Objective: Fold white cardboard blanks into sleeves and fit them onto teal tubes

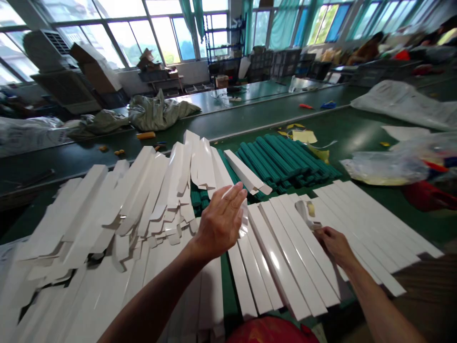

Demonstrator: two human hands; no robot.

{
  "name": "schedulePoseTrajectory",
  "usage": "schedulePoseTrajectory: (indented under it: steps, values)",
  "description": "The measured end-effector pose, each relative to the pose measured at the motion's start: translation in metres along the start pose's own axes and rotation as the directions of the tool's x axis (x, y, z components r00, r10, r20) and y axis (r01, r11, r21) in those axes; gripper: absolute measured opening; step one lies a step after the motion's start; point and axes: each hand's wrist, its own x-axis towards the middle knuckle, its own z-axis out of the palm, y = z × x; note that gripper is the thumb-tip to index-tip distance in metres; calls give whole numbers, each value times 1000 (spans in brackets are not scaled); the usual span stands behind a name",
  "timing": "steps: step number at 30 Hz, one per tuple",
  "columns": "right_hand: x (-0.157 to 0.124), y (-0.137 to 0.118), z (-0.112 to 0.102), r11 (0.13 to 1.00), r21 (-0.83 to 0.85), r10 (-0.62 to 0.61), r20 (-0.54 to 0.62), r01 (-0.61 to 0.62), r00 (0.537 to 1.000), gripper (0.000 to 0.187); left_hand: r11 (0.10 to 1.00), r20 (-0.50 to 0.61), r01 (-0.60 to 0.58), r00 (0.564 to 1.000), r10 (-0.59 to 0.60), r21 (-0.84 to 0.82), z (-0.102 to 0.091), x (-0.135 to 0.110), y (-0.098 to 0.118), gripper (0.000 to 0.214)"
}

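Note:
My left hand [222,218] is raised over the near-middle of the table, fingers stretched out side by side. A shiny clear strip [244,220] shows at its palm edge; I cannot tell whether it is stuck to the hand. Below and to the right lies a row of closed, long white boxes [285,252]. My right hand [335,245] grips a tape dispenser [303,212] with a yellowish roll core, low over the right end of that row. The fingers are partly hidden around its handle.
Open-ended white cartons [143,186] are heaped on the left. Green ribbed bars [282,159] are stacked behind the boxes, with one white carton [246,171] lying across them. More white boxes [374,228] lie at right, near plastic bags [389,164]. Another person [367,50] is far back.

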Motion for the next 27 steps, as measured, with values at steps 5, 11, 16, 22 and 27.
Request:
schedulePoseTrajectory:
  steps: [5, 11, 16, 22, 27]
  values:
    - [5, -13, -15, 970, -237, -71, -28, 63, 997, 20, 999, 38, 40, 998, -40, 4, -1, 3, 3, 48]
    - [-65, -128, 5, 959, -16, -284, -36, 284, 958, 25, 979, 24, 195, 980, -197, 52, 3, 3, 14, 42]
    - [-156, -235, 59, 758, 589, -544, 333, 281, 770, 17, 981, 4, 179, 984, -180, 75, 13, 7, 17, 46]
    - [-179, -266, 94, 759, 565, -577, 352, 324, 737, 19, 965, -78, 256, 965, -252, 50, 18, 6, 20, 68]
    - [-180, -271, 102, 827, 457, -498, 329, 326, 802, 29, 962, -85, 274, 958, -272, 9, 19, 3, 21, 73]
